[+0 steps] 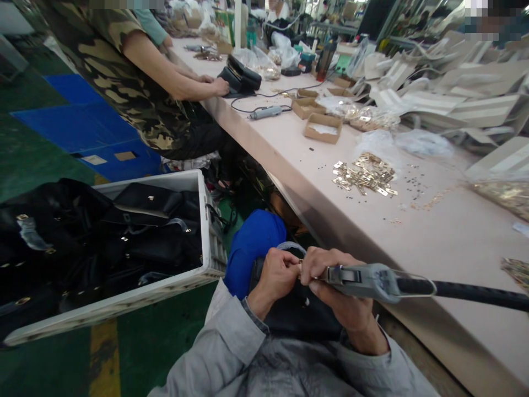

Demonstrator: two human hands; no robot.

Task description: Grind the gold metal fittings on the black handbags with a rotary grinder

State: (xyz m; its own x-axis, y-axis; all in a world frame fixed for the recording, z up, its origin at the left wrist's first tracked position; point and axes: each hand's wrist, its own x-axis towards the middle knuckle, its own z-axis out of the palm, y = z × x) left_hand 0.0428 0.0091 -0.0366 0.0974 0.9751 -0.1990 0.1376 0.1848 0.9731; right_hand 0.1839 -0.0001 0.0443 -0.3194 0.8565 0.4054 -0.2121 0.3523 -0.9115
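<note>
- Right hand [334,286] wrapped around a grey electric screwdriver [367,280], tip pointing left; the bit itself is hidden between both hands.
- Left hand [276,275] fingers pinched together at the tool tip, gripping something small, too tiny to make out.
- Both hands sit over a black bag [297,314] on the lap, below the near edge of the table [454,242]; bag mostly covered by hands and grey sleeves.
- Screwdriver's black cable [479,292] runs right, cut off by the frame edge.
- Blue item [252,242] just behind the left hand, kind unclear.
- White crate [206,220] of black bags to the left on the floor, its far end cut off.
- Pile of gold metal fittings [366,175] mid-table, with small dark specks near it, likely screws.
- Small cardboard boxes [323,128] farther along the table; contents hard to read.
- Co-worker in camouflage top [124,82] at the far left edge of the table, hand on another black bag [242,77]; head cut off.
- A second screwdriver [265,113] lies near that bag.
</note>
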